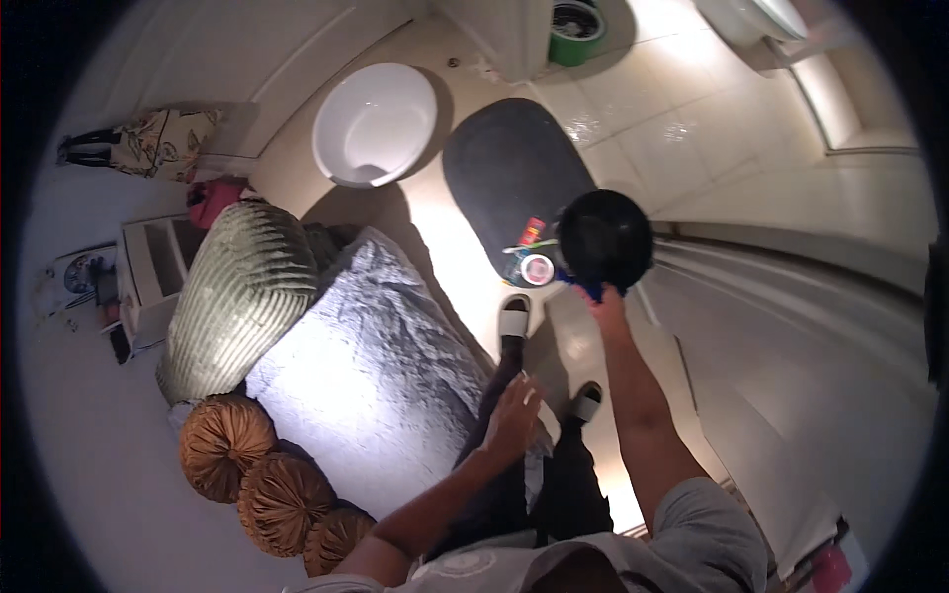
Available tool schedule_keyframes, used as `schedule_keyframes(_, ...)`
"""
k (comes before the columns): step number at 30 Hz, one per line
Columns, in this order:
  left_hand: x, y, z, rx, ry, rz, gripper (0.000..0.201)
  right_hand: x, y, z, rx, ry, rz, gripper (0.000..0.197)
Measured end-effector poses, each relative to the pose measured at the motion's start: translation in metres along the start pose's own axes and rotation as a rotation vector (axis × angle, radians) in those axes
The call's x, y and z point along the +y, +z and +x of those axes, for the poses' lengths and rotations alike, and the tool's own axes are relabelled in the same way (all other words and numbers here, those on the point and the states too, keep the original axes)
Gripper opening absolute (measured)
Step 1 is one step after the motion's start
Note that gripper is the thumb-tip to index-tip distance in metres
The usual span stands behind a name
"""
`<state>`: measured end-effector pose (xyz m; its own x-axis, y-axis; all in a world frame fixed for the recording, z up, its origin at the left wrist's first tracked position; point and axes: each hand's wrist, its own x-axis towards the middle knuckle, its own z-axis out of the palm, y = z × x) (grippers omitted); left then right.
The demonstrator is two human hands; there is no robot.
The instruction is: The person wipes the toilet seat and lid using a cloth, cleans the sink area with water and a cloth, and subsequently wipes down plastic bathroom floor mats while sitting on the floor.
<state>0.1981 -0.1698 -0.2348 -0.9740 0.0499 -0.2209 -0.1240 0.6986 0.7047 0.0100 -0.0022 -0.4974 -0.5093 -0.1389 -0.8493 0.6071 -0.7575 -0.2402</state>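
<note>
My right hand (pixel 599 295) reaches forward and is closed at the near edge of a round black bucket (pixel 605 237), seen from above. Something blue shows between the fingers and the bucket; its kind is too small to tell. Over my dark trouser leg, my left hand (pixel 514 415) hangs with loosely bent fingers, and I see nothing held in it. Just left of the bucket are a small tub with a white round lid (pixel 537 270), a red packet (pixel 532 232) and a pale green-white stick-like thing (pixel 518 249), at the grey mat's near end.
A dark grey oval mat (pixel 509 158) lies ahead, with a white basin (pixel 376 124) to its left. On the left stands a bed with a grey cover (pixel 366 346), a green ribbed pillow (pixel 242 296) and round brown cushions (pixel 227 447). A pale door-like panel (pixel 771 366) runs along the right.
</note>
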Motion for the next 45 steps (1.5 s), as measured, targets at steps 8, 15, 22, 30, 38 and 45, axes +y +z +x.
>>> schedule_keyframes(8, -0.095, 0.005, 0.011, -0.057, -0.228, -0.006, 0.026, 0.044, 0.004, 0.142, 0.128, 0.077, 0.348, 0.036)
schedule_keyframes(15, -0.085, -0.013, 0.052, -0.083, -0.199, -0.016, 0.025, 0.046, -0.030, 0.124, 0.108, 0.029, 0.273, 0.035)
schedule_keyframes(22, -0.097, -0.043, 0.085, -0.014, -0.173, -0.121, 0.026, 0.020, 0.016, 0.031, 0.319, 0.066, 0.123, 0.027)
schedule_keyframes(30, -0.300, -0.076, 0.164, 0.427, -0.343, -0.490, 0.029, 0.016, 0.065, -0.094, 0.224, 0.030, -0.389, 0.024)
schedule_keyframes(38, -0.510, -0.093, 0.262, 0.937, -0.994, -1.735, 0.022, 0.059, 0.090, -0.121, 0.276, -0.001, -0.452, 0.041)
schedule_keyframes(45, -0.589, -0.093, 0.329, 0.976, -0.898, -2.055, 0.038, 0.148, 0.181, -0.085, 0.270, 0.121, -0.201, 0.034)
